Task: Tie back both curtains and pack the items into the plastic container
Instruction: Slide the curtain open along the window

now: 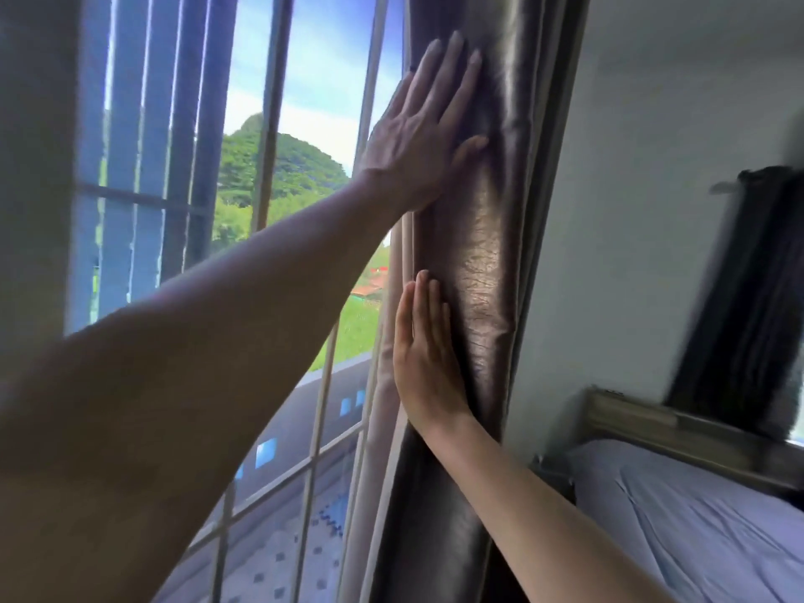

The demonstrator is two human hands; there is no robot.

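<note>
Left forearm fills the whole lower corner closest to the camera, stretched out straight and rising to the left hand [417, 137], which lies flat on the dark shiny curtain [478, 276]. Fingers are straight and slightly spread, thumb out to the side, palm pressing the fabric, nothing curled round it. Right hand [424, 354] sits lower on the same bunched curtain, just below the left one, fingers straight and together pointing up, palm flat against the fold's window-side edge. So both hands are open and pressing, not gripping. Beside both hands is the barred window [278, 167] with a green hill outside; on the curtain's far side, a white wall and a bed [696, 515].
</note>
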